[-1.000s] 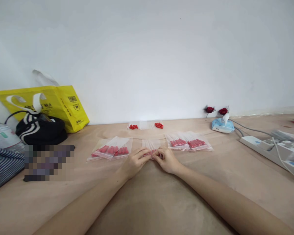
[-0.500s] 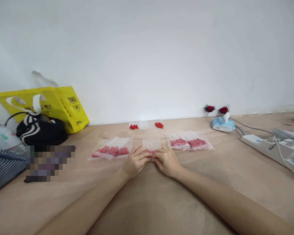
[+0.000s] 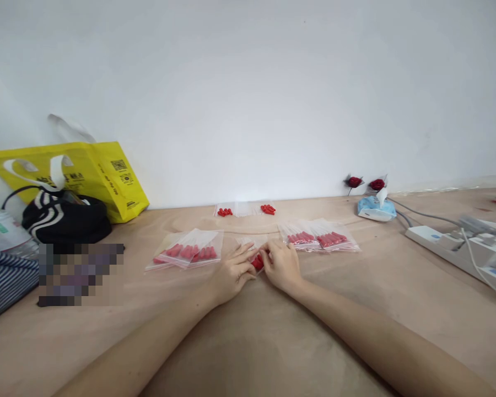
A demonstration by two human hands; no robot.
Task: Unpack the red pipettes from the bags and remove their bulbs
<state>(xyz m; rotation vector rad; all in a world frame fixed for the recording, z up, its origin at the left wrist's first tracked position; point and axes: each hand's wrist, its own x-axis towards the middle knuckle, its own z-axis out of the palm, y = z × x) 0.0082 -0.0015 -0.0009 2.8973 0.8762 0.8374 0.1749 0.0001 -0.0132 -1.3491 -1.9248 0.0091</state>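
Note:
A small clear zip bag with red capsule-shaped pieces in it lies on the table between my hands. My left hand grips its left side, with the fingers over the plastic and the thumb at the near edge. From the right, my right hand pinches the bag with bent fingers, partly covering it. Filled bags overlap to the left of my hands. More filled bags overlap to the right.
Loose red pieces lie on clear bags near the wall. A yellow bag, black pouch and striped cloth occupy the left. Blue tissue pack, dark red roses and power strip with cables are right.
My fingers have shifted along the bag, and the bag now sits tilted with more of its red pieces showing. My right hand has turned slightly and risen. The view has shifted a little.

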